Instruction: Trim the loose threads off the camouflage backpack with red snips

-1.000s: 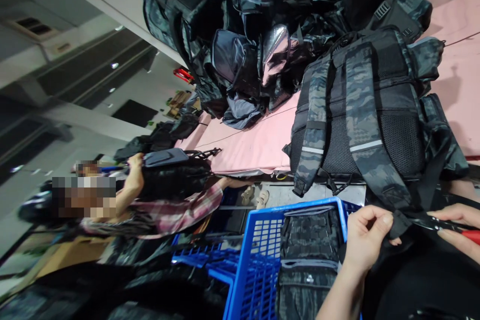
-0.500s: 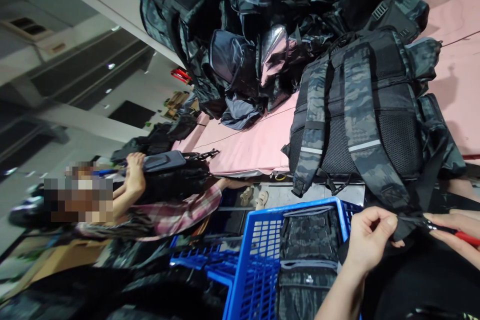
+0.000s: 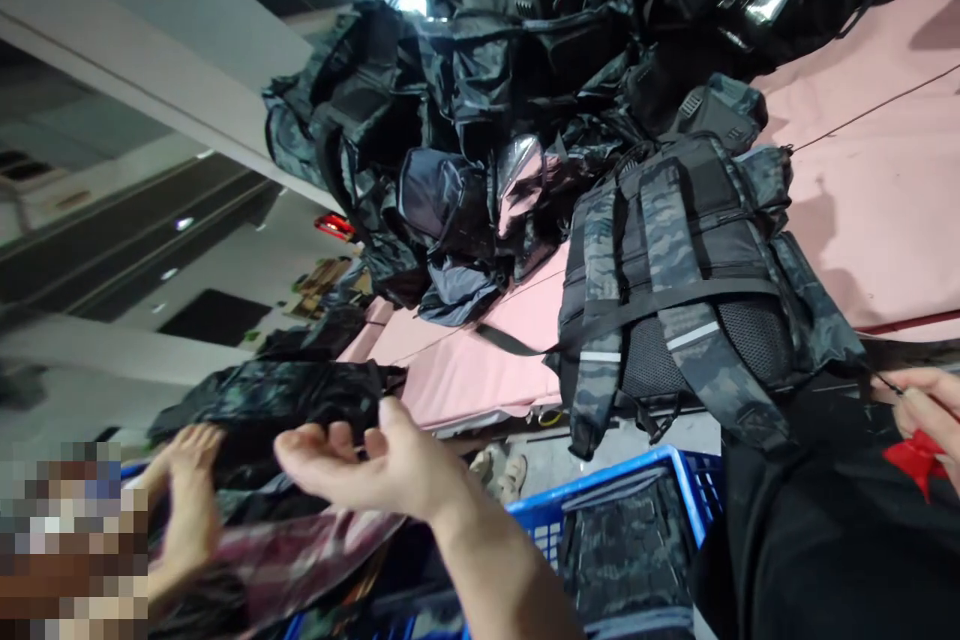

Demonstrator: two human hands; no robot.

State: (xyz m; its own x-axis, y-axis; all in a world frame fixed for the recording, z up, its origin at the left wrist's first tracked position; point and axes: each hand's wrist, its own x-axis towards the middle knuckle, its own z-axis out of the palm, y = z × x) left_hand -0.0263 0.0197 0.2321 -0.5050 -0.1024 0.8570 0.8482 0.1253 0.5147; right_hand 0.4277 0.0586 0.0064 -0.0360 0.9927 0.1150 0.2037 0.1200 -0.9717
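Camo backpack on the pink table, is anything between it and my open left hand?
Nothing visible blocks it. The left hand hangs open in the air left of the camo backpack, over a co-worker's plaid sleeve.

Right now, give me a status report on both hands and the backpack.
Left hand open, empty, out to the left. Right hand shut on red-handled snips. Camo backpack on pink table, untouched. Blue crate below it.
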